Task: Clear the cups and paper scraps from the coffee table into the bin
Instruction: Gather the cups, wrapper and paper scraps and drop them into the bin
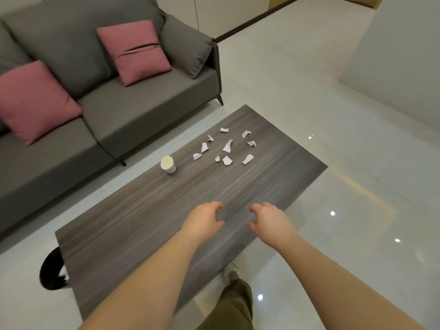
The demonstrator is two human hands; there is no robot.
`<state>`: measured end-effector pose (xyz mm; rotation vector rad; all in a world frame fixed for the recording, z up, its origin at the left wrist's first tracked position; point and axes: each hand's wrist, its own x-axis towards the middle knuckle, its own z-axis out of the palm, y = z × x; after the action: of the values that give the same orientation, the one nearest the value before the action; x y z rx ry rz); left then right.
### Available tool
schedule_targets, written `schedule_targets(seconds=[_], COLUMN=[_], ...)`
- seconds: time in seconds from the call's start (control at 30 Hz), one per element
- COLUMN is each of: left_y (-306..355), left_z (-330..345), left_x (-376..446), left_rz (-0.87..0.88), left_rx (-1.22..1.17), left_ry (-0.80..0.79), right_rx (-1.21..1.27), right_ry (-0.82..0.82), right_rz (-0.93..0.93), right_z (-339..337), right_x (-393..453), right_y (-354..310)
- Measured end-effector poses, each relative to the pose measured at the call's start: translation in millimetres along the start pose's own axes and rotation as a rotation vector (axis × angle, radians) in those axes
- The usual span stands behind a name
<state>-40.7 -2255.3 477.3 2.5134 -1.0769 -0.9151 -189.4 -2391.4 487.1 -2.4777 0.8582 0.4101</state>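
One white paper cup stands upright near the far long edge of the dark wood coffee table. Several torn white paper scraps lie scattered beyond it toward the table's far right end. My left hand and my right hand hover side by side over the near middle of the table, fingers curled and apart, holding nothing. Both hands are well short of the cup and the scraps. A black bin sits on the floor at the table's left end, partly hidden under the tabletop.
A grey sofa with pink cushions runs along the far side of the table. Glossy pale floor tiles spread to the right. My leg and shoe show below the table's near edge.
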Motion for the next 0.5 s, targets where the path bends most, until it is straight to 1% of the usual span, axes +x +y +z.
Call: schedule_targets(seconds=[0.2,0.3,0.5], left_y=[-7.7,-13.5,-33.8], left_z=[-14.3,-20.6,-28.7], left_x=[65.7,90.3,127.9], left_rz=[-0.034,-0.066,-0.176], left_rx=[-0.027,-0.042,-0.068], left_ry=[0.009,0.014,0.036], right_rx=[-0.040,-0.061,-0.097], right_ry=[-0.028,-0.069,-0.142], right_rz=[-0.008,-0.010,-0.091], right_z=[-23.2,-28.9,-30.0], right_x=[67.7,96.2,161.3], right_y=[10.9,14.7,16.7])
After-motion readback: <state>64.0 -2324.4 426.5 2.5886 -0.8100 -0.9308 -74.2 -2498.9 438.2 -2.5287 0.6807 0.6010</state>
